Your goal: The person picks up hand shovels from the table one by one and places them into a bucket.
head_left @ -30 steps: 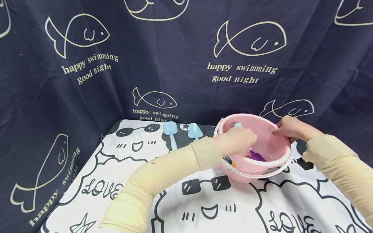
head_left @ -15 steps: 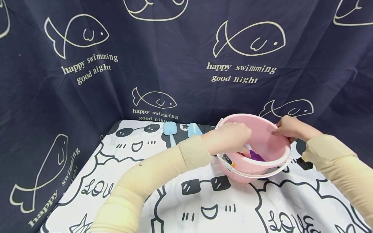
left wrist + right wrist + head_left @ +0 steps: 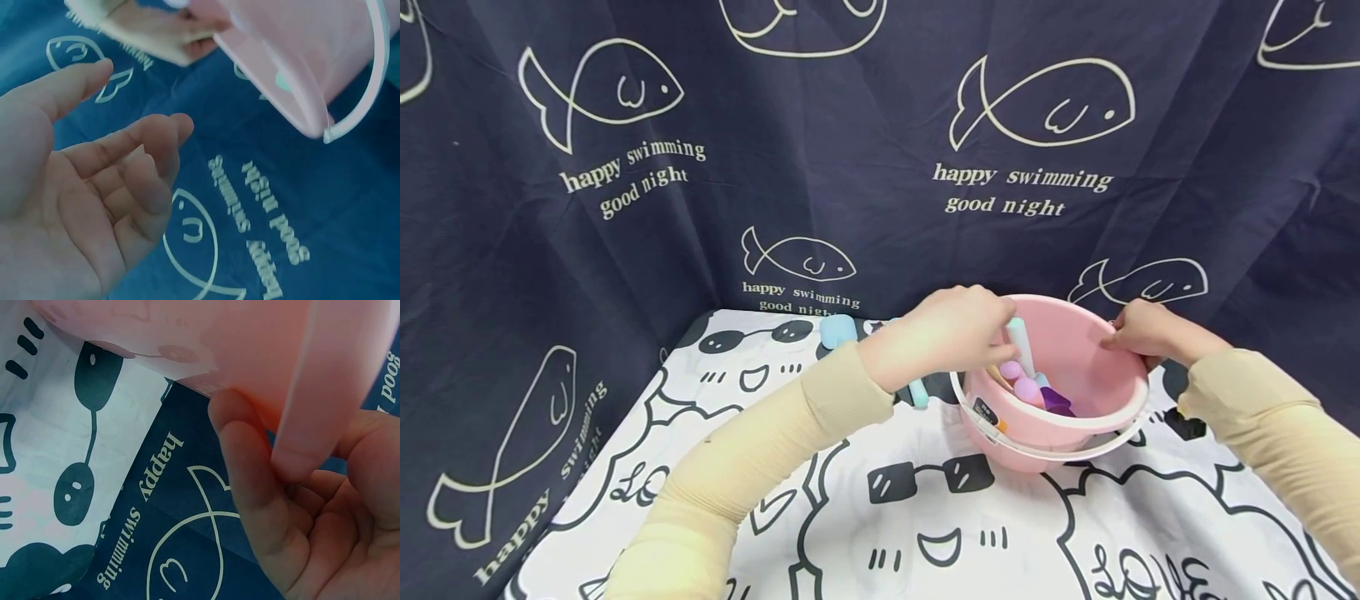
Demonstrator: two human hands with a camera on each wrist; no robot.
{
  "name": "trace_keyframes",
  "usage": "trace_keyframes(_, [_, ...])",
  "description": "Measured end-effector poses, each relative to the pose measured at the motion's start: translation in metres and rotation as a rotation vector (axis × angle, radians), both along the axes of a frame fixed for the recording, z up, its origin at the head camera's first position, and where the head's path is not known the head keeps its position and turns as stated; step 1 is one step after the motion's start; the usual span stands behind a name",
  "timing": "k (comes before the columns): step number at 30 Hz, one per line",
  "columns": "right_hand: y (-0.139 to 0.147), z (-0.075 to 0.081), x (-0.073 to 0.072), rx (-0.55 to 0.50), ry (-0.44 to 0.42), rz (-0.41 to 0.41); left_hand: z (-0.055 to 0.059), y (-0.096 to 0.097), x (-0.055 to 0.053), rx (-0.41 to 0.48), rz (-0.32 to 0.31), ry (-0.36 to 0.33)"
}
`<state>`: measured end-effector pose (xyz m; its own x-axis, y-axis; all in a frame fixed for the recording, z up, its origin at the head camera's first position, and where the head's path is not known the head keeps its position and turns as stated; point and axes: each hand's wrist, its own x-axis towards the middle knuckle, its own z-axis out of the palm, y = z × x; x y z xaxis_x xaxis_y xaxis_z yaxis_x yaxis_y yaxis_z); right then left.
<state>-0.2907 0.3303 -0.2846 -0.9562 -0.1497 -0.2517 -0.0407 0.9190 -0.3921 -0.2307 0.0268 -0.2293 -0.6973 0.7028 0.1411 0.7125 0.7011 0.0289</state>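
A pink bucket (image 3: 1078,358) with a white handle stands tilted toward me on the table. My right hand (image 3: 1150,327) grips its right rim; the right wrist view shows the thumb and fingers (image 3: 250,469) on either side of the rim. My left hand (image 3: 951,329), over the bucket's left rim, holds nothing; the left wrist view shows its fingers (image 3: 153,181) loosely bent, apart from the bucket. Inside the bucket lie a white handle with a teal end (image 3: 1021,343), lilac rounded pieces (image 3: 1027,390) and a purple piece (image 3: 1056,401).
A light blue toy shovel (image 3: 837,331) lies on the printed cloth at the back left. A second toy's handle (image 3: 918,393) shows beneath my left forearm; its blade is mostly hidden. A dark fish-patterned curtain (image 3: 880,150) hangs behind the table.
My left hand has come out of the bucket, moving up and to the left, and the bucket's contents show more. The right hand and the bucket have stayed in place.
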Motion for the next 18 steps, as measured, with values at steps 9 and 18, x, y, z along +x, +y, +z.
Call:
trace_keyframes(9, [0.001, 0.001, 0.001, 0.007, 0.000, -0.001, 0.004, -0.043, -0.010, 0.118, 0.112, 0.052])
trace_keyframes(18, [0.000, 0.000, -0.001, 0.005, -0.006, 0.006, -0.029, -0.083, -0.035, 0.306, 0.280, 0.123])
